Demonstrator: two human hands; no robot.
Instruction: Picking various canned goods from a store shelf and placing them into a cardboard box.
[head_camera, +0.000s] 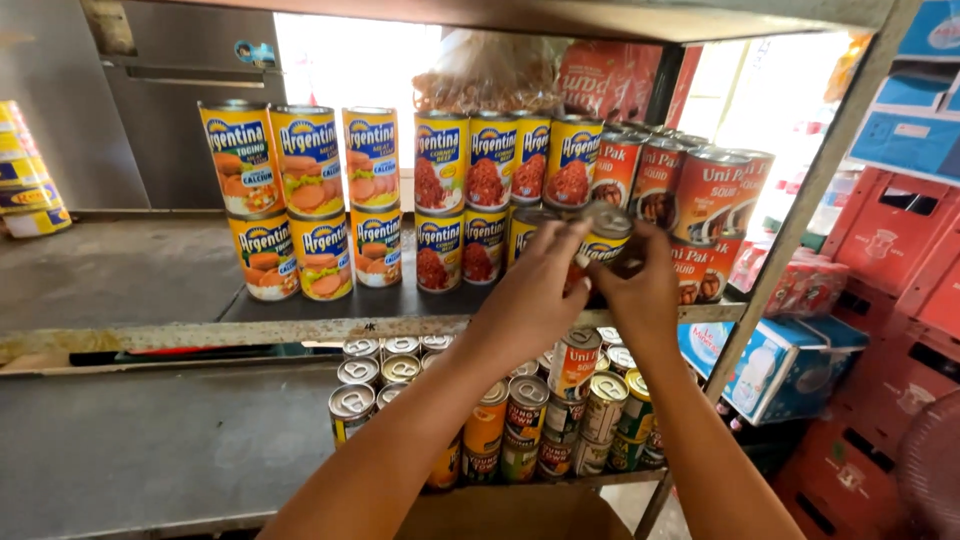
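Both of my hands meet on a yellow-and-blue can (604, 238) with a silver lid, in the lower row on the upper shelf (300, 325). My left hand (535, 285) wraps its left side and my right hand (640, 285) grips its right side. The can tilts slightly. Around it stand stacked yellow-and-blue cans (490, 160) with red meat pictures, and red-orange cans (705, 195) to the right. Further left, a two-high block of yellow cans (305, 200) shows sliced meat.
Below, a lower shelf (150, 440) carries several small mixed cans (560, 410) with pull-tab lids. A slanted metal shelf post (800, 220) runs down the right. Red crates (890, 300) and a blue-and-white carton (790, 365) sit right of it. A cardboard box (520, 515) lies underneath.
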